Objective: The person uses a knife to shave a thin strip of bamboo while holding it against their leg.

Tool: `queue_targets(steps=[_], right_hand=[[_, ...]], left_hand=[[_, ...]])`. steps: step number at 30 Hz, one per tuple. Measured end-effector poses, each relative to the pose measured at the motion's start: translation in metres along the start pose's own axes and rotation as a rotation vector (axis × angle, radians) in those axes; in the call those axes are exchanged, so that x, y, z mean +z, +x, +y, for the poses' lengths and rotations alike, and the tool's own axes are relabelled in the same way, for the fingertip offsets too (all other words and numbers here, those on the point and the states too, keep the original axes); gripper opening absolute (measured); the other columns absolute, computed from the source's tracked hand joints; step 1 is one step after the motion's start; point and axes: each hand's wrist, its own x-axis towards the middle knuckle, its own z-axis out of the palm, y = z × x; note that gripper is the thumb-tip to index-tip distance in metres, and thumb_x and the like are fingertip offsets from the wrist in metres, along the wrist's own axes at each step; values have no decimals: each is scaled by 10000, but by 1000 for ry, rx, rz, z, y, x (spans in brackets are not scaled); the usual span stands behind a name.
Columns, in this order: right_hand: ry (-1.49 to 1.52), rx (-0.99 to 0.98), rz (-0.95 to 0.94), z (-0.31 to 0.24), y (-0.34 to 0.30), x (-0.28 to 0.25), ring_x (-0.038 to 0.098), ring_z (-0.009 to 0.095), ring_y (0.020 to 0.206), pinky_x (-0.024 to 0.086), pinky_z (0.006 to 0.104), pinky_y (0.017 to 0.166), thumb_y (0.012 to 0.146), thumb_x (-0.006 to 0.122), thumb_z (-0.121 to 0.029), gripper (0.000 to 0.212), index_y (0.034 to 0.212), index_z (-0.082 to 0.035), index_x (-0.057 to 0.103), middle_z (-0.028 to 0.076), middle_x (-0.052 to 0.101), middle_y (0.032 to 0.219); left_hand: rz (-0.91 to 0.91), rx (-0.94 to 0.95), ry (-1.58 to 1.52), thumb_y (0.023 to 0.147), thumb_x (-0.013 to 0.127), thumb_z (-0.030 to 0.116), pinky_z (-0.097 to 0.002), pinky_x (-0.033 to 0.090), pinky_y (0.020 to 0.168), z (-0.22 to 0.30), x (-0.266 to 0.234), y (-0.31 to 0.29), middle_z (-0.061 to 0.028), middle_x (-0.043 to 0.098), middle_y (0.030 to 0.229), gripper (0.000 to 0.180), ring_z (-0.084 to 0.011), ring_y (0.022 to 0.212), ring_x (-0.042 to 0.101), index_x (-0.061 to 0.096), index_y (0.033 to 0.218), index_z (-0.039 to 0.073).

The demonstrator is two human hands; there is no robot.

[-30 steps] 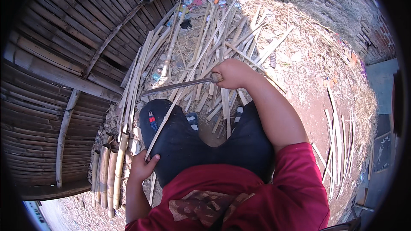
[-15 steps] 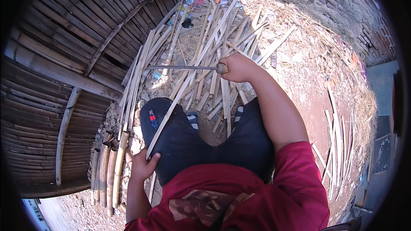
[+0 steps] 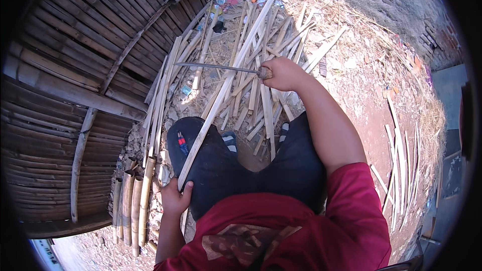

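My right hand (image 3: 286, 74) is closed around the wooden handle of a long, thin-bladed knife (image 3: 216, 66), held out in front of my knees. The blade points left and crosses over a long pale bamboo strip (image 3: 198, 143); whether they touch, I cannot tell. That strip slants from beside my left hip, over my left thigh, to the far middle. At its near end my left hand (image 3: 175, 198) grips it, thumb on the right side. Under and beyond the knife, a heap of split bamboo strips (image 3: 251, 103) lies on the ground past my feet.
A woven bamboo wall (image 3: 55, 100) stands close on the left. Several cut bamboo poles (image 3: 136, 211) stand beside my left arm. More thin strips (image 3: 399, 155) lie to the right, near dry straw (image 3: 432, 125). A brick wall (image 3: 391, 0) runs along the far side.
The knife has shifted slightly away from me, its tip rising more than its handle. The strip has turned, its broader pale face now showing. Both hands keep their holds.
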Motion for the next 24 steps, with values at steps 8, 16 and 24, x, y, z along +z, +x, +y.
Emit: queue_targets(steps=[8,16,24], right_hand=[[80,-1,-135,12,16,10,676,399,972,541,472,868,768,724,-265,333,1038,-69,710,208,714,993],[-139,8,-86,-18,-1,2,679,374,993,537,464,892,785,719,-249,377,1111,-61,696,191,715,1005],[22,-54,9,7,7,6,671,398,994,530,467,898,798,727,-243,391,1120,-26,682,220,708,1025]], left_hand=[[115,63,38,894,706,400,-480,481,542,-11,11,-5,-204,589,606,433,-413,585,635,559,821,-1],[105,46,119,887,715,414,-502,489,562,-3,7,-5,-223,601,637,444,-439,614,637,543,806,12],[144,75,116,867,731,395,-491,472,529,-14,14,-6,-193,575,595,427,-418,557,611,550,790,16]])
